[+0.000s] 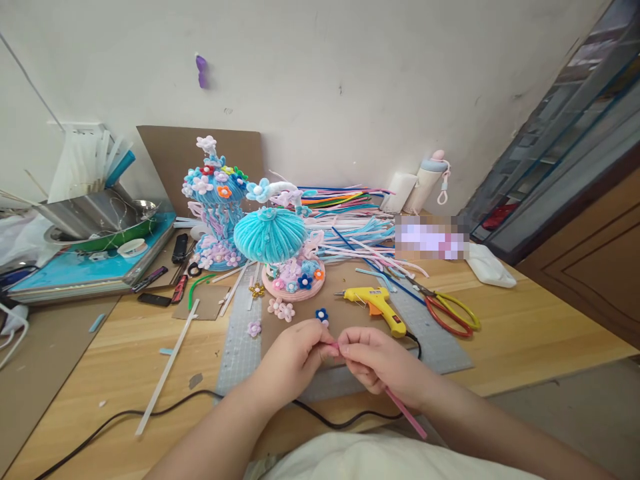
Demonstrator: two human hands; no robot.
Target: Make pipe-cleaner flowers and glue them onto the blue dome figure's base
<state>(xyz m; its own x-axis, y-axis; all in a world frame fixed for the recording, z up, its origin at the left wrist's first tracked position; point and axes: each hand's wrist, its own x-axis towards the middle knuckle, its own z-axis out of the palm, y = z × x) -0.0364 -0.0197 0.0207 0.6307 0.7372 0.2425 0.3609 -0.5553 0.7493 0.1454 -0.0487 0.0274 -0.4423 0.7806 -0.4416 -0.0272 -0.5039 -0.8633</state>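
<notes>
A pink pipe cleaner point(406, 415) runs through both hands, its long tail sticking out below the right one. My left hand point(306, 348) pinches its near end, and my right hand point(376, 357) grips it right beside, fingertips almost touching. Just beyond the fingers lies a dark blue pipe-cleaner flower point(322, 314). A yellow glue gun point(376, 304) rests on the cardboard to the right. Behind the hands stands a turquoise fuzzy dome point(270, 235) above a pink flower-covered base point(298, 295). The exact shape at the pinched end is hidden by the fingers.
Scissors point(453, 313) with red and yellow handles lie at the right. Bundled pipe cleaners point(350, 230) fill the back. Another flowered jellyfish-like piece point(216, 193) stands behind left. A black cord point(175, 400) crosses the front; a glue stick point(167, 370) lies left, near a steel bowl point(95, 213).
</notes>
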